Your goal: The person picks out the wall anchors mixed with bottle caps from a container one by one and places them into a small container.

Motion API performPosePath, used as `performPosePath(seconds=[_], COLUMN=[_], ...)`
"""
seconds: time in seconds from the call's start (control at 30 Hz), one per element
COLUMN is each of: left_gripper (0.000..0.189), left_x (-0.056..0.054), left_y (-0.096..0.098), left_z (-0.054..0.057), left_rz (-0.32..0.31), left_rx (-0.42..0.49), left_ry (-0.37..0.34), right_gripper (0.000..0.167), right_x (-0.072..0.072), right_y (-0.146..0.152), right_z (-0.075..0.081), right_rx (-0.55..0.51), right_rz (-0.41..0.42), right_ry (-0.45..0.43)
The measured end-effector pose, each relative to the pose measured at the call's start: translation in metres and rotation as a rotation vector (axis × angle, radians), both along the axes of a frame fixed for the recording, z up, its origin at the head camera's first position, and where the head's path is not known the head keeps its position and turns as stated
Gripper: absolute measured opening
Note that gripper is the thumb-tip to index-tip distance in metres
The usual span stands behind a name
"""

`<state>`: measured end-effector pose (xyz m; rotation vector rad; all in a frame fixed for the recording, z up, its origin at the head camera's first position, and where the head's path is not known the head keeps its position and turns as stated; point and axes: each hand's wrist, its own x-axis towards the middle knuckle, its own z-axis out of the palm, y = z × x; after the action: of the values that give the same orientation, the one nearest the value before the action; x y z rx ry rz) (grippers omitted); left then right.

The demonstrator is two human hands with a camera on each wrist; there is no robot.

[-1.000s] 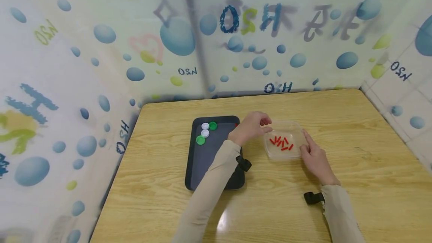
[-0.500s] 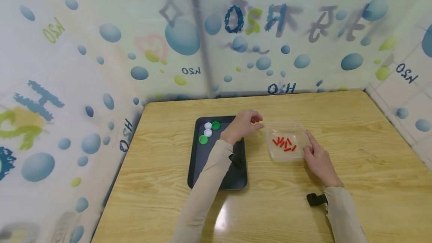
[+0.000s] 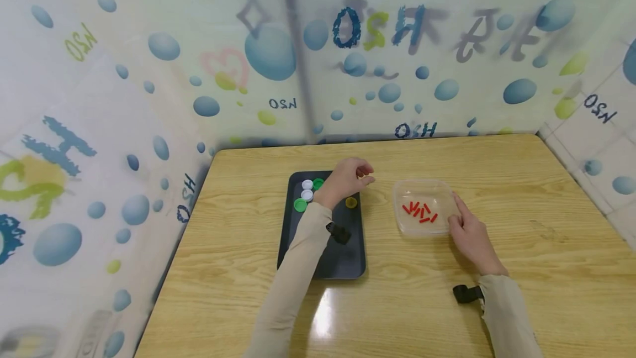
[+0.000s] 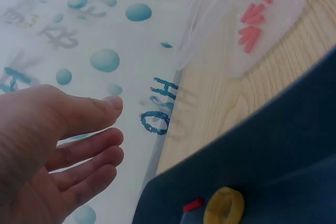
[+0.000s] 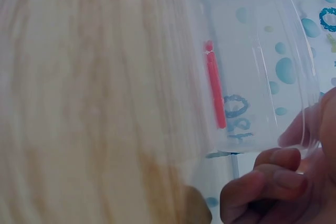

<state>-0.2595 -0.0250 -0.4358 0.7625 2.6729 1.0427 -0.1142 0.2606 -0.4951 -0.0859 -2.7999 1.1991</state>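
Observation:
My left hand (image 3: pixel 346 180) hovers over the upper right part of a dark tray (image 3: pixel 343 264). Its thumb and fingers are loosely bent and apart, with nothing between them in the left wrist view. Below that hand, a yellow bottle cap (image 4: pixel 224 206) and a small red stick (image 4: pixel 193 205) lie in the tray. My right hand (image 3: pixel 472 236) grips the right rim of a clear plastic container (image 3: pixel 422 231), thumb inside or over the edge. Several short red sticks (image 3: pixel 419 212) lie scattered on the container's bottom.
Two white caps (image 3: pixel 307 195) and two green caps (image 3: pixel 300 205) sit in the tray's upper left; my left hand partly covers that end. Tray and container stand apart on a wooden table (image 3: pixel 407 303). A patterned wall (image 3: pixel 318 109) rises behind it.
My left hand has moved left, from the container's near-left rim to over the tray, bringing the yellow cap into sight. My right hand keeps its grip on the container.

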Motion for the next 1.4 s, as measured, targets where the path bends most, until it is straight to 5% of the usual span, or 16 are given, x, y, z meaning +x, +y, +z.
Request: performPosePath(seconds=[0.67, 1.4], left_gripper=[0.024, 0.026], left_x=[-0.010, -0.014], left_y=[-0.030, -0.031], left_z=[-0.018, -0.041], left_rz=[0.038, 0.077], left_rx=[0.080, -0.017], left_ry=[-0.012, -0.082], right_gripper=[0.057, 0.057], right_x=[-0.001, -0.002], right_y=[-0.001, 0.001], right_z=[-0.001, -0.003], right_rx=[0.012, 0.003], right_rz=[-0.006, -0.014], right_ry=[0.000, 0.015])
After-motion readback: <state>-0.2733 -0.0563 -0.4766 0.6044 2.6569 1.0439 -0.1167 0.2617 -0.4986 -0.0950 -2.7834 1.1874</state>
